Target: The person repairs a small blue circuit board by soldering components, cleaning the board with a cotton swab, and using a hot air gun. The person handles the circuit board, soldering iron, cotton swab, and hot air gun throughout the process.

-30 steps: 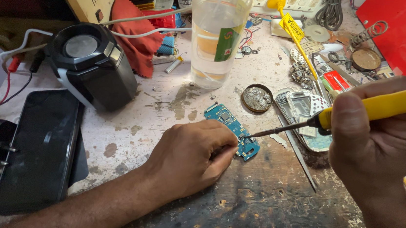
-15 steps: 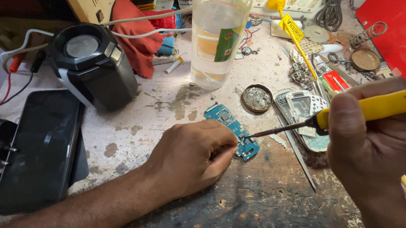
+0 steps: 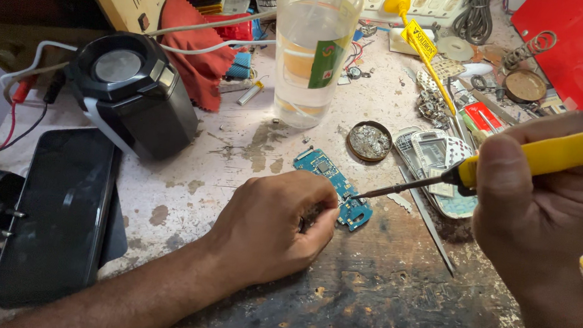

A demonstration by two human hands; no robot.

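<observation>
- Soldering step on blue circuit board (image 3: 335, 185).
- Left hand (image 3: 272, 225) curled, pinning board edge.
- Right hand (image 3: 548, 200) clenched around yellow soldering iron (image 3: 509, 165), tip touching board.
- Next likely needs steady tip.

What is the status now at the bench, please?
Left hand pins the blue board on the bench. Right hand holds yellow iron, tip at board's lower end. Round tin and tweezers lie close by, not blocking.
</observation>
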